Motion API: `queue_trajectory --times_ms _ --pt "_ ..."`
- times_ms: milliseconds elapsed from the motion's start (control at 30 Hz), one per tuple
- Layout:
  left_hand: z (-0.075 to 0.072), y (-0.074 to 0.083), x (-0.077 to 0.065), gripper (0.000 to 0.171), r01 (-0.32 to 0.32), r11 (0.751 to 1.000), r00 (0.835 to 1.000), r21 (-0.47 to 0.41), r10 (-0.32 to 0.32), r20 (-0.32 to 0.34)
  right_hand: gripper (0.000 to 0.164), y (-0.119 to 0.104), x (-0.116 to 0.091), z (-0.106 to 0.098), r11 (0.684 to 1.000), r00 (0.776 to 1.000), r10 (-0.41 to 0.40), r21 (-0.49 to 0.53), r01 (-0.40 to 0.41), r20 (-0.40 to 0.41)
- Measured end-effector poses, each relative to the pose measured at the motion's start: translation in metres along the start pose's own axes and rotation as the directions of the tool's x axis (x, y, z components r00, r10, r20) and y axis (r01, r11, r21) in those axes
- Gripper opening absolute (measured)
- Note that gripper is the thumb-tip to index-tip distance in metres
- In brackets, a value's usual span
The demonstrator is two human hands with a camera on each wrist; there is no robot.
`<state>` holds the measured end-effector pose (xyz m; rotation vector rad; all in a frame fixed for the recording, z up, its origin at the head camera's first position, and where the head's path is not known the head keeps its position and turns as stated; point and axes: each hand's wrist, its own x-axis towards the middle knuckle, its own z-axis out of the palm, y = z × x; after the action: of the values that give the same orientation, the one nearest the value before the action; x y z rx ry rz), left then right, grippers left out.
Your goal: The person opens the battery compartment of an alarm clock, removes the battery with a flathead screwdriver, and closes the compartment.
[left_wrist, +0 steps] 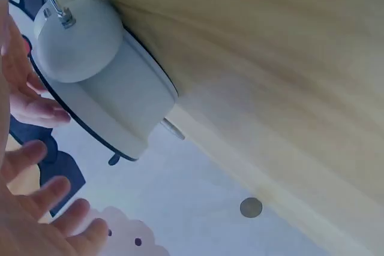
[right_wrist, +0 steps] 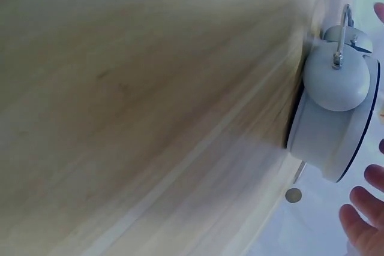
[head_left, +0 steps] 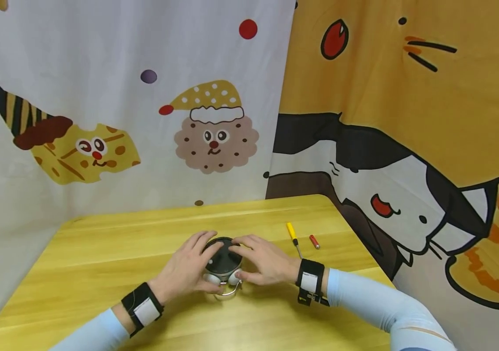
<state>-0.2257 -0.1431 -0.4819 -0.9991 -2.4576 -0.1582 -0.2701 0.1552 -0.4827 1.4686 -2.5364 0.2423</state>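
A white twin-bell alarm clock (head_left: 224, 261) lies on the table with a black round side facing up, its two bells and wire handle pointing toward me. My left hand (head_left: 185, 265) hovers at its left, fingers spread and bent over the rim. On the opposite side, my right hand (head_left: 264, 261) reaches over the rim with fingers loosely apart. The left wrist view shows the clock's pale side wall and a rounded bell (left_wrist: 81, 40), with the left fingers (left_wrist: 51, 193) held away from the casing. The right fingers (right_wrist: 363, 208) likewise stand off from it in the right wrist view.
To the right on the wooden table (head_left: 113, 253) lie a screwdriver (head_left: 292, 233) with a yellow handle and a small red battery (head_left: 314, 242). Cartoon-printed curtains (head_left: 214, 48) hang behind the table's far edge and along its right side.
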Motion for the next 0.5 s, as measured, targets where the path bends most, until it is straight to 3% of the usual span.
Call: queue_trajectory --times_ms 267,500 --pt "0.001 -0.006 0.0 0.124 -0.143 0.99 0.988 -0.008 0.144 0.052 0.1 0.003 -0.007 -0.004 0.993 0.997 -0.077 -0.09 0.075 -0.016" --pt "0.011 -0.008 -0.003 0.105 -0.208 0.978 0.975 -0.014 0.208 0.076 0.099 0.005 -0.01 0.004 0.98 0.99 -0.126 -0.147 0.133 0.056"
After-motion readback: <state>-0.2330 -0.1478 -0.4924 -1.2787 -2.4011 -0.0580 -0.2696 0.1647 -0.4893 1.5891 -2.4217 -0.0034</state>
